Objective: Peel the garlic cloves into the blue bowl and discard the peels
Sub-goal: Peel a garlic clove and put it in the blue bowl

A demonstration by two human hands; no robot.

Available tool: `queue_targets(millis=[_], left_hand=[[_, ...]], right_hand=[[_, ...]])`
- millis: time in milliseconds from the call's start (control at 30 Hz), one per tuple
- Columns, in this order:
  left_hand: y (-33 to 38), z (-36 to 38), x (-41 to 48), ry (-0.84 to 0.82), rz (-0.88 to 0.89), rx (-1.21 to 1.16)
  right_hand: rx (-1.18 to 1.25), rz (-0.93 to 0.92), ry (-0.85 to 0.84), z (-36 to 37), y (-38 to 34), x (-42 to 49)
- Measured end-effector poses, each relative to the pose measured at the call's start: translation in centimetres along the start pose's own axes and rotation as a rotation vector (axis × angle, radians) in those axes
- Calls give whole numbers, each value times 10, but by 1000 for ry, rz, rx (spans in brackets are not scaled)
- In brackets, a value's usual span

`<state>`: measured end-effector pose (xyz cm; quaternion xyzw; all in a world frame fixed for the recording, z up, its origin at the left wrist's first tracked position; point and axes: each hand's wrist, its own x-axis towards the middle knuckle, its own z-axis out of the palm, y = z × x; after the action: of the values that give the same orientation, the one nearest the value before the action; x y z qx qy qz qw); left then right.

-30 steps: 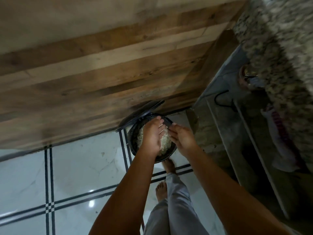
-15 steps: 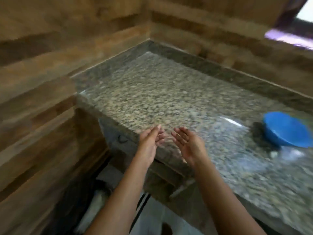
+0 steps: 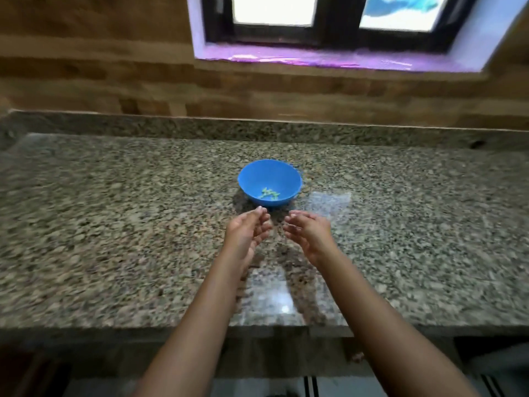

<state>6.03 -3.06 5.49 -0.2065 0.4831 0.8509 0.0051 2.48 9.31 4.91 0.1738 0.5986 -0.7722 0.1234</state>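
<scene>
The blue bowl (image 3: 270, 181) stands upright on the granite bench (image 3: 114, 224), roughly midway between the front edge and the low upstand at the back wall. Judge it a thin moulded plastic vessel: light, stiff enough to keep its shape, and smooth on the outside, so it is likely to skid on the polished stone if you push it sideways. Take hold of it at the rim, thumb inside and fingers outside, or cup it low on both flanks; avoid a one-sided nudge, which may tip it. A few small pale pieces (image 3: 269, 194) lie at the bottom of the bowl; they are too small and blurred to identify with certainty, though they are probably peeled cloves. If so, expect them to be firm, light and slightly tacky, and to roll freely when the bowl tilts. Your left hand (image 3: 246, 233) hovers above the bench just in front of the bowl, its fingertips near the closest part of the rim but not touching it. Your right hand (image 3: 309, 234) hovers beside it, slightly to the right of the bowl's centre and a little further back from the rim. Both hands hold nothing: the fingers are loosely extended and spread, palms turned toward each other, with a clear gap between them. No loose peel or unpeeled clove shows on the bench.
</scene>
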Motion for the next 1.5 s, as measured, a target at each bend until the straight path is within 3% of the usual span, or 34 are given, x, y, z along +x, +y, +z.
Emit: queue_targets(millis=[200,400,500,700,867,1000,1133,1233,1400,1500], left_hand=[[-23,25,26,109,-33,51],[-28,25,44,157,-24,86],[-28,23,51,150,-18,112],[-23,5,59,188,78,237],[-25,-8,74,240,219,647],[-36,-15,83,97,226,1070],[-42,-11,86,6,329,1256],[-41,-11,85,24,253,1058],[-36,-12,68,-57,25,333],[-32,-6,62,-80,18,207]], right_hand=[[-681,-176,176,-53,6,64],[-989,-271,107,-54,14,80],[-971,-288,113,-49,11,76],[-644,-424,109,-17,-18,63],[-652,-478,1,27,-45,80],[-592,-438,0,28,-42,79],[-481,-417,36,8,-28,61],[-438,-351,25,-8,-16,48],[-469,-154,-97,-21,2,33],[-441,-153,-161,-18,6,28]])
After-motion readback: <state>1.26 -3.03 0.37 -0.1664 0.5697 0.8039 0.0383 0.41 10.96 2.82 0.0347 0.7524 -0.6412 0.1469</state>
